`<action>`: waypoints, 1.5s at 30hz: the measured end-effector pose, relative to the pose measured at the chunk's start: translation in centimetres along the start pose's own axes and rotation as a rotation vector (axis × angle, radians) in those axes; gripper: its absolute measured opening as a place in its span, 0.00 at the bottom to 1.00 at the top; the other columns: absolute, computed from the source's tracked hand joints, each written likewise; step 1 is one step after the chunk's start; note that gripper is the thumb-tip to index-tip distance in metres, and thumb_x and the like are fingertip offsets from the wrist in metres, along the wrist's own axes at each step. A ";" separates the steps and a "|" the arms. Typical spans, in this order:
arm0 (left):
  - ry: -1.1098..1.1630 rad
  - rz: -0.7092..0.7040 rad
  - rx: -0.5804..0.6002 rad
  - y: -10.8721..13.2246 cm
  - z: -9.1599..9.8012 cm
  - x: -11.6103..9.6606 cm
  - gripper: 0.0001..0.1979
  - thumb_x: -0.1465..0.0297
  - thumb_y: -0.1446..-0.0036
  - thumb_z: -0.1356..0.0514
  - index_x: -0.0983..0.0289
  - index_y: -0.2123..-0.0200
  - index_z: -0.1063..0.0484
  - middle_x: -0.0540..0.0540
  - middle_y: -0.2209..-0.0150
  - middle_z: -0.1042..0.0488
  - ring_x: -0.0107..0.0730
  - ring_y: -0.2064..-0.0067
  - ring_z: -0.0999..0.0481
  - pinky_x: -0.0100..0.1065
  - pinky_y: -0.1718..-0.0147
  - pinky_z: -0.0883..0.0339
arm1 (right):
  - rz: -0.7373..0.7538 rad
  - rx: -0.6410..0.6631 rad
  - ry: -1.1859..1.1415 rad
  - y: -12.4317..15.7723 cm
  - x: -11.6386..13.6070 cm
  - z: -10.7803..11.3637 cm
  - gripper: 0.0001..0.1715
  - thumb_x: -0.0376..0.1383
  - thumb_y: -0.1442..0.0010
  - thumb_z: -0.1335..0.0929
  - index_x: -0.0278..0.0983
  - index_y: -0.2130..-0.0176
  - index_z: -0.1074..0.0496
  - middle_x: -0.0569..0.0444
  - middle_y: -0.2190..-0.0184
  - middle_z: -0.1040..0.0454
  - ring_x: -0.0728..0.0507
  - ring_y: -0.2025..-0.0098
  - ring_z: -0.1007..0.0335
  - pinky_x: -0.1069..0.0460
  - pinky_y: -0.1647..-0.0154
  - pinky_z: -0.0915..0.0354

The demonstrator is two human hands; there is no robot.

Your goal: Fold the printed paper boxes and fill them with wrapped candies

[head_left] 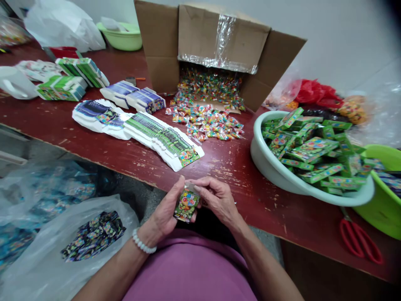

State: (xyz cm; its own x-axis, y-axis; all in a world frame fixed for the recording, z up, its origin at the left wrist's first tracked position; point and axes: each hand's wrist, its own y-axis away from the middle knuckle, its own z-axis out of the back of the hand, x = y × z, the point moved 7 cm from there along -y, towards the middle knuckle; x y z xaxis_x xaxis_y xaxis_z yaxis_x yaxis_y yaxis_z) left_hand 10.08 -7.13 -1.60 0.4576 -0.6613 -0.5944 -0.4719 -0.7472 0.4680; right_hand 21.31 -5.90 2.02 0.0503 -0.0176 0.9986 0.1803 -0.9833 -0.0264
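Observation:
My left hand (167, 209) is closed round a small green printed candy box (187, 204), held upright just off the table's front edge. My right hand (217, 196) has its thumb and fingers pinched at the top end of that box. Whether a small piece is also between those fingertips, I cannot tell. Beyond my hands, a fanned row of flat green cartons (163, 138) lies on the table. Behind it is a loose heap of wrapped candies (213, 123), spilling from an open cardboard box (224, 37).
A pale basin (260, 146) of filled green boxes stands at right, beside a lime tub (372, 215) and red-handled scissors (360, 242). Bundled cartons (62, 88) and a white mug (19, 83) are at left. A plastic bag (44, 267) of dark packets sits below the table.

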 end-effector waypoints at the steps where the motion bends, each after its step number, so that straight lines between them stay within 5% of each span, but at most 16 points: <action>1: 0.037 0.031 0.008 0.0 -0.2 0.1 0.25 0.47 0.41 0.42 0.65 0.62 0.24 0.54 0.76 0.24 0.32 0.80 0.26 0.32 0.85 0.28 | 0.020 0.036 0.019 0.1 0.3 -0.2 0.11 0.43 0.37 0.30 0.41 0.59 0.20 0.53 0.62 0.21 0.50 0.74 0.29 0.55 0.73 0.32; 3: 0.073 0.044 -0.002 -0.2 -0.2 0.2 0.21 0.51 0.39 0.42 0.64 0.60 0.24 0.53 0.75 0.24 0.33 0.79 0.26 0.32 0.86 0.28 | 0.053 0.062 0.087 0.4 0.7 -0.3 0.12 0.43 0.36 0.31 0.40 0.62 0.19 0.50 0.58 0.20 0.47 0.66 0.25 0.54 0.69 0.30; 6: 0.016 -0.009 -0.073 -0.3 0.1 0.1 0.16 0.60 0.38 0.40 0.64 0.54 0.23 0.53 0.72 0.23 0.32 0.77 0.25 0.30 0.85 0.29 | -0.013 -0.021 0.135 0.5 0.0 0.3 0.15 0.44 0.35 0.32 0.38 0.67 0.21 0.51 0.65 0.21 0.47 0.68 0.27 0.54 0.70 0.31; 14: -0.274 -0.167 -0.163 0.2 0.3 -1.2 0.24 0.56 0.41 0.38 0.63 0.47 0.23 0.57 0.57 0.20 0.28 0.73 0.25 0.25 0.83 0.30 | 0.054 0.004 0.274 0.3 0.3 0.9 0.09 0.40 0.39 0.29 0.39 0.60 0.19 0.52 0.65 0.21 0.45 0.63 0.26 0.53 0.63 0.31; 17: -0.285 -0.128 -0.142 0.0 0.3 -0.7 0.28 0.50 0.40 0.41 0.64 0.45 0.25 0.58 0.60 0.19 0.26 0.77 0.27 0.26 0.83 0.31 | 0.043 0.023 0.257 0.2 0.5 0.9 0.07 0.38 0.40 0.28 0.37 0.63 0.20 0.52 0.65 0.21 0.46 0.64 0.26 0.53 0.64 0.30; 22: -0.260 -0.006 -0.064 -0.5 0.4 0.9 0.39 0.40 0.42 0.50 0.68 0.49 0.23 0.57 0.71 0.21 0.25 0.83 0.31 0.25 0.86 0.38 | -0.179 0.074 0.039 0.1 -0.9 1.0 0.10 0.40 0.39 0.30 0.36 0.64 0.23 0.53 0.70 0.22 0.49 0.75 0.30 0.54 0.74 0.32; 25: -0.253 0.000 -0.098 -0.4 0.5 0.7 0.33 0.44 0.42 0.43 0.68 0.54 0.21 0.55 0.75 0.24 0.27 0.81 0.29 0.25 0.86 0.37 | -0.042 0.093 0.153 0.2 0.2 1.1 0.08 0.38 0.37 0.31 0.37 0.64 0.22 0.52 0.67 0.20 0.48 0.73 0.28 0.53 0.70 0.31; 30: -0.080 0.058 -0.182 -0.1 0.2 0.1 0.18 0.61 0.42 0.39 0.66 0.54 0.22 0.54 0.73 0.22 0.31 0.79 0.26 0.29 0.84 0.32 | 0.262 0.078 0.371 1.6 2.4 0.2 0.08 0.39 0.33 0.33 0.39 0.60 0.24 0.49 0.57 0.21 0.43 0.53 0.26 0.48 0.50 0.32; 35: -0.001 0.019 -0.278 -0.7 0.2 0.3 0.20 0.68 0.42 0.41 0.65 0.46 0.25 0.59 0.53 0.19 0.38 0.60 0.18 0.32 0.65 0.23 | 0.271 0.043 0.669 2.3 1.3 -0.6 0.36 0.49 0.51 0.22 0.37 0.49 0.31 0.47 0.52 0.25 0.39 0.53 0.31 0.44 0.50 0.34; 37: -0.081 -0.006 -0.300 -0.8 -0.2 0.4 0.22 0.66 0.41 0.40 0.62 0.44 0.28 0.58 0.51 0.20 0.39 0.61 0.18 0.32 0.69 0.24 | 0.219 0.012 0.689 2.1 1.0 0.0 0.34 0.47 0.49 0.22 0.39 0.48 0.31 0.49 0.53 0.25 0.40 0.53 0.31 0.45 0.51 0.34; 40: -0.201 -0.030 -0.237 -0.8 -1.7 0.5 0.26 0.55 0.40 0.40 0.57 0.41 0.32 0.56 0.50 0.21 0.42 0.59 0.19 0.34 0.70 0.25 | 0.132 -0.116 0.546 2.0 1.7 1.8 0.17 0.39 0.42 0.26 0.41 0.53 0.27 0.54 0.61 0.23 0.44 0.58 0.29 0.50 0.55 0.33; 43: -0.319 -0.088 -0.138 -1.3 -2.5 -0.4 0.32 0.44 0.39 0.48 0.55 0.38 0.37 0.56 0.51 0.21 0.44 0.54 0.20 0.41 0.60 0.24 | 0.118 -0.254 0.389 2.9 4.4 4.4 0.10 0.36 0.42 0.27 0.40 0.58 0.24 0.55 0.64 0.21 0.46 0.64 0.27 0.51 0.61 0.31; 45: -0.562 -0.223 -0.153 -2.1 -1.7 -2.5 0.33 0.43 0.40 0.49 0.56 0.39 0.36 0.57 0.52 0.22 0.47 0.52 0.22 0.43 0.56 0.26 | 0.158 -0.441 0.323 4.1 7.4 8.1 0.10 0.36 0.42 0.27 0.39 0.59 0.24 0.54 0.64 0.21 0.46 0.66 0.27 0.52 0.63 0.30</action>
State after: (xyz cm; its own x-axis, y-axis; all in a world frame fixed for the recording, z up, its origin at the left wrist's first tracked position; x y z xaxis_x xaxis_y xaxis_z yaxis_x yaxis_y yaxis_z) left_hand 11.18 -4.00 -0.01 0.0467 -0.3833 -0.9225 -0.2778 -0.8920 0.3565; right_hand 30.39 -8.63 8.96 -0.2725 -0.1567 0.9493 -0.2354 -0.9458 -0.2237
